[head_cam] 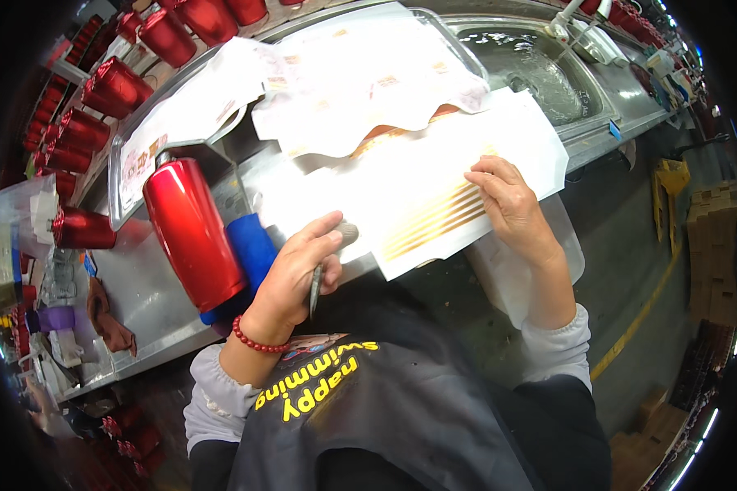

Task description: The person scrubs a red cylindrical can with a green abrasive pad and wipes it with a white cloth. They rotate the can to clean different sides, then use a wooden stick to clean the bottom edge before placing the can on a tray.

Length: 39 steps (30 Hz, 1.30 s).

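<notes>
My left hand [301, 270] holds a slim, dark pointed tool [315, 288], its tip toward my apron, and a small grey-brown rounded piece [347, 234] shows at its fingertips. My right hand [506, 199] touches a white sheet [405, 261] printed with gold-brown stripes, thumb and fingertips close together; whether they pinch anything is not clear. Glare washes out the middle of the sheet. Left of my left hand, a glossy red metal vessel [190, 233] lies on its side by a blue cloth [252, 245]. Patterned paper sheets [368, 80] cover a clear tray beyond the striped sheet.
A steel sink [546, 80] with water is at the upper right, under a faucet [562, 24]. Several red metal vessels [116, 86] stand along the left. A brown cloth [107, 319] lies on the steel counter [159, 307]. A translucent bin [497, 282] sits below my right forearm.
</notes>
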Each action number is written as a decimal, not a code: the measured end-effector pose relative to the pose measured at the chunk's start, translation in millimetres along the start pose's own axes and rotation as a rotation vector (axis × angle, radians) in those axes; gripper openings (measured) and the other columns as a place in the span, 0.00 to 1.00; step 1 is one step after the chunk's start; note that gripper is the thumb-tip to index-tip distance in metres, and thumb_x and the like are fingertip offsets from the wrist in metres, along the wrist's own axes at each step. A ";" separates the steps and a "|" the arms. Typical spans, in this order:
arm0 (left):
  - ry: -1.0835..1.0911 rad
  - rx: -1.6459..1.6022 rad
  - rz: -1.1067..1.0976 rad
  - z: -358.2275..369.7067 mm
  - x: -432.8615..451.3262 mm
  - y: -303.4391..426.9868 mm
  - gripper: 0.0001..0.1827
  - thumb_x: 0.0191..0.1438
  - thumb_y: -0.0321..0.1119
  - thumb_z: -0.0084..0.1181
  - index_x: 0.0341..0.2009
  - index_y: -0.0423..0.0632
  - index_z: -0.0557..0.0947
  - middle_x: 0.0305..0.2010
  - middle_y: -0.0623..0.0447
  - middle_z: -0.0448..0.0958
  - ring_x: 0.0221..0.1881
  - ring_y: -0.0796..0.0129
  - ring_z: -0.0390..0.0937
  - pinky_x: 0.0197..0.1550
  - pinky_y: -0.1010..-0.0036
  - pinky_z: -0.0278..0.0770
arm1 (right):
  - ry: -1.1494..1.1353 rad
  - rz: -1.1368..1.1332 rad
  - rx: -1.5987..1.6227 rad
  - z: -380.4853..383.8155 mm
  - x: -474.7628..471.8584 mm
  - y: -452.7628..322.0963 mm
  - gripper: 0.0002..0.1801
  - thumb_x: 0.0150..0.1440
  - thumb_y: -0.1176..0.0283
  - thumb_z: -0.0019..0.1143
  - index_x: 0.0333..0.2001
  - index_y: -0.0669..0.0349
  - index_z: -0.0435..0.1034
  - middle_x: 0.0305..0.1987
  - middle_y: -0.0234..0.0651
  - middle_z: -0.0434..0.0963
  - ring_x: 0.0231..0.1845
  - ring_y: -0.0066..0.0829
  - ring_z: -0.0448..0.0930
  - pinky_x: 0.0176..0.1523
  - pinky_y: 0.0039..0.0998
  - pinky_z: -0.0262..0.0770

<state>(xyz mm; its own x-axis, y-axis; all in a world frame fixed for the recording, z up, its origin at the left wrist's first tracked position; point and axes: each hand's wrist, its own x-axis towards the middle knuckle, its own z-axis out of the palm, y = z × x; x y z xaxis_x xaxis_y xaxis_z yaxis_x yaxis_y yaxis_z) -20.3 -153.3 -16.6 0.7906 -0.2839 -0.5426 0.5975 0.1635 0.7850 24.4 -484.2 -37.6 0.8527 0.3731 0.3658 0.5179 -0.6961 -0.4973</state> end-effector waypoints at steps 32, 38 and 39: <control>0.271 0.290 0.030 1.8 35.7 -14.8 0.13 0.68 0.33 0.53 0.52 0.43 0.84 0.30 0.62 0.75 0.26 0.84 0.67 0.29 0.83 0.66 | 0.308 0.799 0.313 -193.9 207.1 754.0 0.36 0.63 0.48 0.62 0.62 0.69 0.72 0.56 0.40 0.81 0.52 0.31 0.81 0.54 0.29 0.73; 0.315 0.313 0.067 12.5 26.4 -20.6 0.13 0.68 0.35 0.53 0.52 0.45 0.84 0.32 0.62 0.77 0.30 0.83 0.69 0.33 0.81 0.69 | 0.227 0.839 0.159 -171.0 197.9 756.4 0.35 0.62 0.53 0.62 0.65 0.67 0.69 0.59 0.42 0.79 0.53 0.33 0.80 0.57 0.32 0.73; 0.304 0.324 0.067 11.5 31.3 -19.1 0.14 0.68 0.34 0.53 0.53 0.45 0.83 0.32 0.61 0.77 0.28 0.83 0.68 0.31 0.82 0.68 | 0.223 0.861 0.134 -178.3 182.4 754.5 0.35 0.62 0.54 0.62 0.65 0.67 0.69 0.59 0.42 0.79 0.53 0.33 0.80 0.57 0.33 0.73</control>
<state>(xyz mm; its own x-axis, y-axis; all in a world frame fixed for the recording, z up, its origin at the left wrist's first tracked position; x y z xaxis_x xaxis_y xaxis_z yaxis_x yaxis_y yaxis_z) -8.5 -176.2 -45.2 0.8588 0.0155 -0.5122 0.5087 -0.1455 0.8486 558.4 -1050.7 -205.9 0.9234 -0.3820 -0.0384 -0.2783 -0.5972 -0.7523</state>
